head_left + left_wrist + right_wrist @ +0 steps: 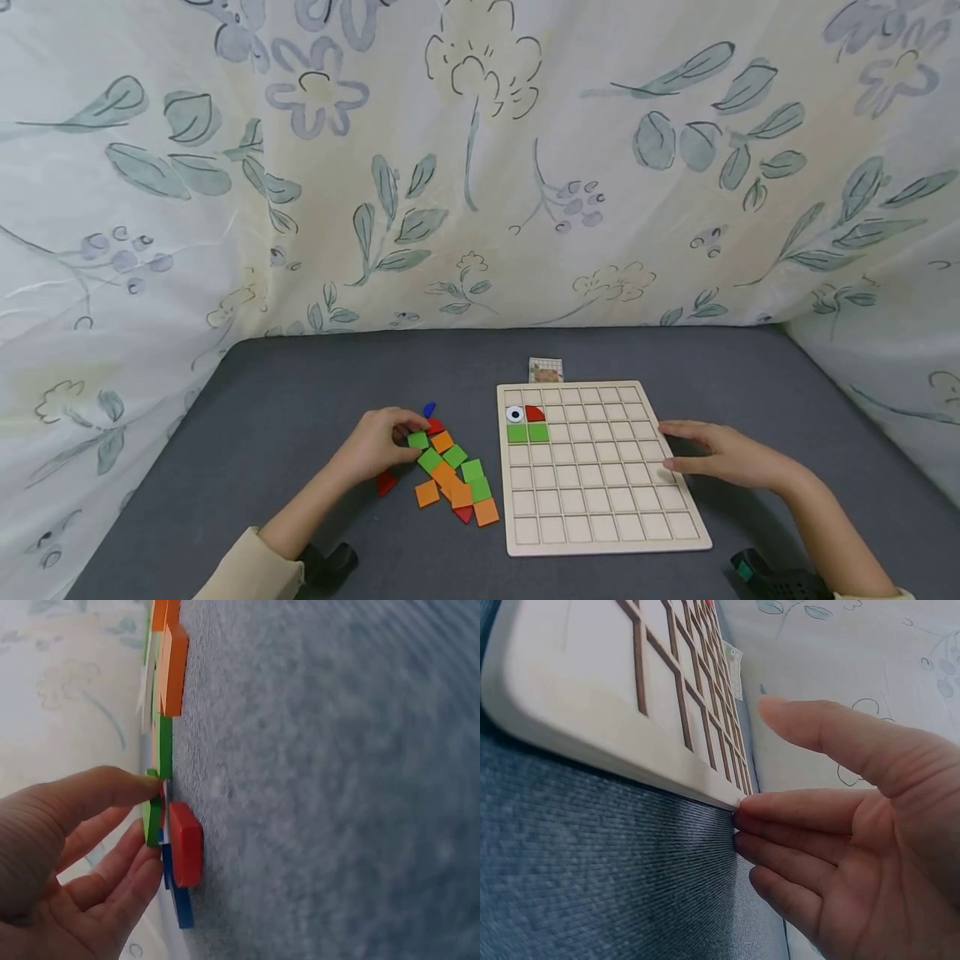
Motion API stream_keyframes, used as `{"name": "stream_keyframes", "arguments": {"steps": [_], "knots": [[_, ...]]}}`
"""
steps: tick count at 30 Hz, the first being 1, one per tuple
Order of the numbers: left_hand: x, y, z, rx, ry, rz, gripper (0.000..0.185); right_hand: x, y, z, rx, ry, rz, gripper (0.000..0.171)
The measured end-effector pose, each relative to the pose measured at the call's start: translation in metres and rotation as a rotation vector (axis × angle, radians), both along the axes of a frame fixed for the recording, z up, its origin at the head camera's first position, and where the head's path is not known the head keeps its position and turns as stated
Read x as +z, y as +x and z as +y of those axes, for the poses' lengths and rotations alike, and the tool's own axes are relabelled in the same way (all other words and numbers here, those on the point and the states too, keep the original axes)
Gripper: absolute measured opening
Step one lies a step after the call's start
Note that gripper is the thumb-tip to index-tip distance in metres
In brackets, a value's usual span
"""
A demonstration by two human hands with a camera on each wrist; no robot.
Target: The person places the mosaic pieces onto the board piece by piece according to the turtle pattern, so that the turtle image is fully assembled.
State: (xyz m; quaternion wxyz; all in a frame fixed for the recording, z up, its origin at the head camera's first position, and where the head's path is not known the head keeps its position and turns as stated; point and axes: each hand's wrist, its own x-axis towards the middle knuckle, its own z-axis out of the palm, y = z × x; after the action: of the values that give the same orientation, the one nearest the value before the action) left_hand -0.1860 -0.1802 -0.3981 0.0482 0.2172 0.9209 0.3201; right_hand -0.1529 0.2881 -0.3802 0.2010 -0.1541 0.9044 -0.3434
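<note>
While the left hand [384, 439] pinches a flat green square tile [151, 817] between thumb and fingers, the right hand [723, 454] is wide, thumb apart, fingertips at the right edge of a pale, wooden-looking grid board [600, 548]. The green tile is beside loose orange, green and red tiles [427, 493] on the dark grey surface [300, 392], left of the board. In the board's far left corner sit a white eye-patterned tile [514, 414] and a red curved tile [535, 413], with two green squares [517, 433] directly below.
</note>
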Motion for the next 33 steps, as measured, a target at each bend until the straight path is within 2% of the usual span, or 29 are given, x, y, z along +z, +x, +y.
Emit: {"name": "stream_keyframes", "arguments": {"steps": [4,12,19,25,33], "knots": [[0.004,-0.001,-0.003,-0.008,0.024,-0.034,0.028,0.001,0.000,0.000,-0.001,0.001,-0.003,0.068],[0.018,0.000,-0.007,0.013,0.019,-0.011,0.022,0.002,-0.001,0.001,0.015,-0.014,0.004,0.067],[0.018,-0.001,-0.004,0.009,0.003,-0.014,0.026,0.001,-0.001,0.001,0.014,-0.005,0.002,0.067],[0.018,-0.003,0.011,-0.033,0.032,-0.026,0.028,0.001,-0.001,0.002,0.016,0.000,0.019,0.067],[0.024,-0.004,0.045,-0.090,0.062,-0.025,0.029,0.003,0.000,0.000,0.006,0.019,0.015,0.068]]}}
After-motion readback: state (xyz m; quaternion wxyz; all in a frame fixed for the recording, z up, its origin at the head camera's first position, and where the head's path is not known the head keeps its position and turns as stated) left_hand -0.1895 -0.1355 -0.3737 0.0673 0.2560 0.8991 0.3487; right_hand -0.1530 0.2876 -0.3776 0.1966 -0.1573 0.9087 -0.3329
